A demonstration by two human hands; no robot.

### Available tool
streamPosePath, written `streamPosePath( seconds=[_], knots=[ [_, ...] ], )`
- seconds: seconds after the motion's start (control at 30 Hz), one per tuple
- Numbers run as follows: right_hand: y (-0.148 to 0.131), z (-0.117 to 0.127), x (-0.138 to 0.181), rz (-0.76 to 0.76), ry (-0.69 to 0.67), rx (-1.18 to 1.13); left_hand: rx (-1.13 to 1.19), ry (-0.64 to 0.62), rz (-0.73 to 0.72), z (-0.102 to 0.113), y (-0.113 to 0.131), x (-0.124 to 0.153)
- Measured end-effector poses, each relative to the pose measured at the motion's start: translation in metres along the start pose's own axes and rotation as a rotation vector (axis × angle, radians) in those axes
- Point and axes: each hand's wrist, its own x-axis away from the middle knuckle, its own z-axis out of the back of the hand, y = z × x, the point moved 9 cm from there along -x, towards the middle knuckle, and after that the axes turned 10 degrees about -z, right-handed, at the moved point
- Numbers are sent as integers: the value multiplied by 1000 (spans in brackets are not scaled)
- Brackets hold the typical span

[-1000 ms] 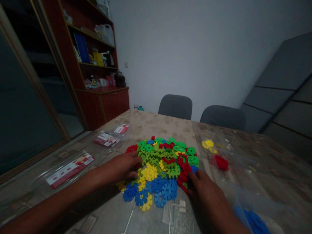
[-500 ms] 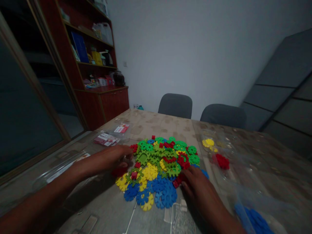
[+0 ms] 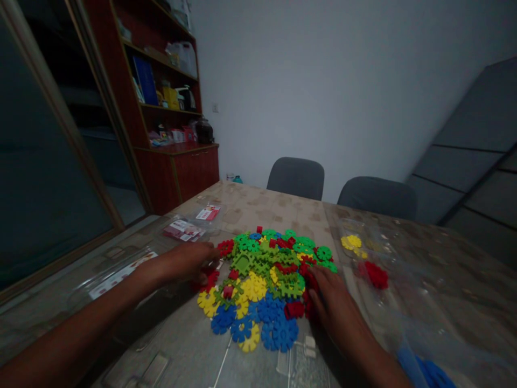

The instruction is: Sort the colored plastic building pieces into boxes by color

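A heap of interlocking plastic pieces, with green cogs (image 3: 269,258), yellow snowflake discs (image 3: 254,285) and blue snowflake discs (image 3: 285,331), lies on the table. Beside its left edge is my left hand (image 3: 188,261), fingers loosely bent and apart from the thumb, just over a red disc (image 3: 210,280). At the right edge, my right hand (image 3: 333,293) has fingers and thumb around red pieces (image 3: 310,280), partly hidden under it. A red block (image 3: 294,310) lies by its thumb. Red square cogs (image 3: 286,242) sit among the green ones.
Clear trays at right hold yellow pieces (image 3: 351,242), red pieces (image 3: 376,275) and blue pieces (image 3: 432,373). Plastic packs with printed cards (image 3: 183,230) lie at left. Grey chairs (image 3: 297,178) stand behind the table (image 3: 242,207); a wooden cabinet (image 3: 194,172) is back left.
My right hand has shifted slightly away from me along the heap's right edge, gathering red pieces under it. A red disc shows more by my left hand. The whole view has moved slightly.
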Motion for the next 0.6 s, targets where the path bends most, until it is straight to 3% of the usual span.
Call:
streamPosePath(
  seconds=[0.2,0.4,0.6],
  knots=[
    [11,-12,-24,-173,-52,152,-4,-32,13,-8,-7,4],
    [10,-18,-37,-155,-90,128,97,-14,-32,-12,-12,-1],
    [12,-15,-37,-156,-117,140,191,60,-124,4,0,-3]
  ],
)
